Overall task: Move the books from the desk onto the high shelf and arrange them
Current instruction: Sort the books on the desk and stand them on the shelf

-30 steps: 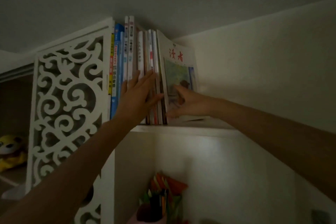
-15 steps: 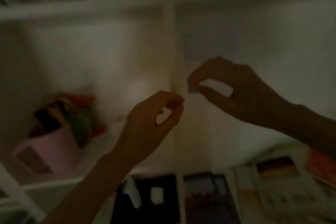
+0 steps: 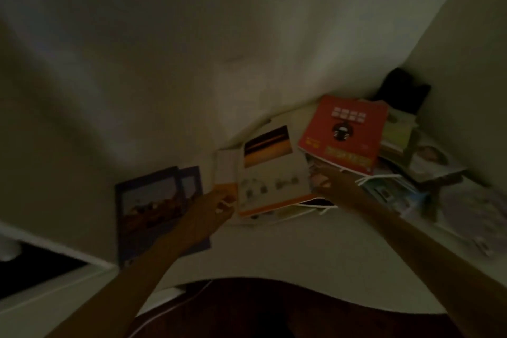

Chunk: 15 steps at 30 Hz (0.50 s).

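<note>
Dim, blurred head view, looking down at the white desk (image 3: 274,255). Books lay scattered across its far side: a white book (image 3: 274,173) with a sunset photo and an orange edge in the middle, a red book (image 3: 343,134) just right of it on a loose pile, a dark-framed book (image 3: 151,200) flat at the left, more magazines (image 3: 428,162) toward the right corner. The high shelf was out of frame.

Left hand (image 3: 211,208) was at the white book's near-left corner, fingers loosely curled, fingertips at or touching the edge; no firm pinch visible, could not tell whether it had a hold. Right hand (image 3: 334,184) reached to the book's right edge, fingers extended and fairly straight, lying on the pile beside it; gripping nothing that showed.

Judged step: picking up the next book, most likely the white one, with both hands.

To do it well: slide fingers under the two opposite edges, thumbs on top, and lift it flat so the papers underneath don't drag along. The pile looked untidy, overlapping and part overhanging, so a quick pull could shift the red book or spill loose sheets. Taking only the top book, or squaring a few together first, would make the carry upward safer. Thin covers will likely flop; support the spine.
</note>
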Each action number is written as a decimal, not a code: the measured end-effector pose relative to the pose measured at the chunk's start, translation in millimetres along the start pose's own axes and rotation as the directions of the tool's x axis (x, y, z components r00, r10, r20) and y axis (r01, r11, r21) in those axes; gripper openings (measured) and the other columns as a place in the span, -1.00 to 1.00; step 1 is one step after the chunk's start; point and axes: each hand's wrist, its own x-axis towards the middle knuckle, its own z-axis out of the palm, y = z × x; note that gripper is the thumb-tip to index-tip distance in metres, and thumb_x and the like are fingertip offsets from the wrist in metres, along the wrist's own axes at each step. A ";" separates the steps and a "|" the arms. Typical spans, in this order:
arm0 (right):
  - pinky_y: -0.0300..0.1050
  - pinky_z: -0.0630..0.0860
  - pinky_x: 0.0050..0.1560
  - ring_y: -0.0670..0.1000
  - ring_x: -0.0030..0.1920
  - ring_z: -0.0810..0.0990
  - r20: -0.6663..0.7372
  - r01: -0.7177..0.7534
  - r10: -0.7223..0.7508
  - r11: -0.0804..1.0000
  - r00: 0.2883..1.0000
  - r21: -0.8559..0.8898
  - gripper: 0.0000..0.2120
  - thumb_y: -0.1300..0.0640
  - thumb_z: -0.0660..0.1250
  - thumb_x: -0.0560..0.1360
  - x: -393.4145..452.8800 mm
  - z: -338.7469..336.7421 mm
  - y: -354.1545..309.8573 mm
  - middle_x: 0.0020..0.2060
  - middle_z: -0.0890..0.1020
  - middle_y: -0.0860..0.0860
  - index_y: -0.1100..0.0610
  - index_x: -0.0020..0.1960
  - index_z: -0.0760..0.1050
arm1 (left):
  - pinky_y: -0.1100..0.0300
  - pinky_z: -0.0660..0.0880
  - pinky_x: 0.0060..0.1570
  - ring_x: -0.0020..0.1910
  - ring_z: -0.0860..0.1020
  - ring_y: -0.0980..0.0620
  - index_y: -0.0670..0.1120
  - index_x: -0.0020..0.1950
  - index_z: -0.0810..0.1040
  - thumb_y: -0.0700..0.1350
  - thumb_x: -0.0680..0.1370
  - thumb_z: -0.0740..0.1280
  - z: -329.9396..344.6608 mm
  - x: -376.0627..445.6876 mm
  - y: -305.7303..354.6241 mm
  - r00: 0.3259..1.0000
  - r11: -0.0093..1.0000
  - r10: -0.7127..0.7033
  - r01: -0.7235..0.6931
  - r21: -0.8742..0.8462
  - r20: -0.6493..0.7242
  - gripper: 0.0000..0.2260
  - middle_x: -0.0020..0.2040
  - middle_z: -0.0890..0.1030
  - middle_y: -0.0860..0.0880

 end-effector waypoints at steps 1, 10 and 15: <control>-0.10 0.46 0.05 0.18 0.13 0.53 -0.046 -0.009 0.012 0.997 0.999 0.075 -0.63 0.31 0.28 0.53 11.7 -2.5 13.9 0.22 0.51 0.17 0.22 0.33 0.41 | 0.13 0.45 0.12 0.04 0.48 0.06 -0.13 0.22 0.45 -0.22 0.56 0.29 12.7 13.4 5.3 1.000 0.999 -0.016 0.016 -0.031 -0.001 -0.77 0.15 0.46 -0.06; 0.15 0.53 -0.17 0.19 -0.29 0.53 0.010 -0.154 0.173 0.844 0.985 0.515 -0.61 0.04 0.32 0.53 73.5 11.2 22.9 -0.28 0.53 0.32 0.43 -0.08 0.48 | 0.36 0.26 0.00 0.14 0.35 0.11 -0.09 0.34 0.35 -0.11 0.47 0.42 92.8 75.6 35.0 0.985 0.984 -0.163 0.159 -0.084 -0.050 -0.52 0.18 0.35 0.02; -0.09 0.56 -0.01 0.10 0.05 0.56 0.044 -0.008 -0.016 0.868 0.999 0.496 -0.51 0.18 0.29 0.54 80.6 26.4 -4.8 0.13 0.54 0.13 0.17 0.43 0.25 | 0.19 0.41 0.07 0.22 0.44 0.00 -0.03 0.28 0.41 -0.12 0.48 0.40 79.9 73.5 28.1 0.945 0.921 -0.323 0.303 -0.245 -0.046 -0.61 0.22 0.44 0.00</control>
